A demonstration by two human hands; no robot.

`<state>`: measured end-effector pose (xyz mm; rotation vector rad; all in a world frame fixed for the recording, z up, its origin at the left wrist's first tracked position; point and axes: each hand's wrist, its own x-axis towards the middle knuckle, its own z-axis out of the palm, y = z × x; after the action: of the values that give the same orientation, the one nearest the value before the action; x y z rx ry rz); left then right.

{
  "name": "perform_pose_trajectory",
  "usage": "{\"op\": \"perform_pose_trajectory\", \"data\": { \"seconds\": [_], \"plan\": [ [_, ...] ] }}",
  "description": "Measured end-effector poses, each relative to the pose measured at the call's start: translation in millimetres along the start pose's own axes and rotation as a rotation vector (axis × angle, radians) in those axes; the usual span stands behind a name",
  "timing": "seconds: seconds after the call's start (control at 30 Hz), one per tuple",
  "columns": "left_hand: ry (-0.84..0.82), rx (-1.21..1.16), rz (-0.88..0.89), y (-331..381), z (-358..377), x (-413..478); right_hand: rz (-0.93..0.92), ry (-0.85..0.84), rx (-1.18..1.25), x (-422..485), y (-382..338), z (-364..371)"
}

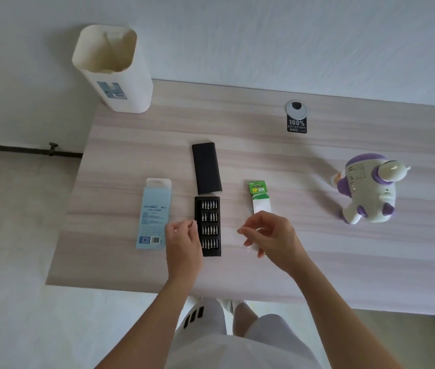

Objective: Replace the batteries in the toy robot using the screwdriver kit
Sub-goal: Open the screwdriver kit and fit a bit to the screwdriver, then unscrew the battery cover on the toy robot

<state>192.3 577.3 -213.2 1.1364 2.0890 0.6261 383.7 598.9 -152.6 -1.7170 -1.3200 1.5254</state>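
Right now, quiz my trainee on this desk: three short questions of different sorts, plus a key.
1. True or false: the toy robot lies to the right of the battery pack.
2. How many rows does the bit tray hold? A two, B four, C six.
3. Which hand is nearer the blue box?
Key: 1 true; 2 B; 3 left hand.
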Motion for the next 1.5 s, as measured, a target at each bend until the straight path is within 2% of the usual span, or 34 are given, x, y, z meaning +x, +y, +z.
{"op": "perform_pose_trajectory", "data": {
  "seconds": [0.1,0.23,0.33,0.43,0.57,0.9,1.5],
  "plan": [
    [-0.046,-0.047,0.086,14.1,-16.4,-7.4,-0.007,0.050,0.076,-5.7,-8.8,-1.1],
    [-0.196,-0.268,0.185,61.1,-46.2,-22.7,-0.061,0.128,0.252,-22.2,-40.2,-8.0],
    [-0.240,-0.435,0.267,100.4,-69.8,-37.4,-0.115,0.178,0.413,-40.8,-69.6,-20.6],
    [-0.296,-0.477,0.435,136.3,-89.5,-52.7,-0.206,0.208,0.546,-63.1,-98.3,-38.7],
    [-0.367,-0.544,0.549,177.8,-102.3,-71.6,-0.314,0.222,0.640,-92.1,-127.9,-60.6],
    [-0.392,-0.486,0.731,234.0,-85.9,-95.8,-0.418,0.313,0.617,-119.8,-145.8,-99.1],
    [-0.425,-0.466,0.816,247.7,-76.1,-108.7,-0.485,0.370,0.457,-132.0,-131.5,-123.7]
  ]
}}
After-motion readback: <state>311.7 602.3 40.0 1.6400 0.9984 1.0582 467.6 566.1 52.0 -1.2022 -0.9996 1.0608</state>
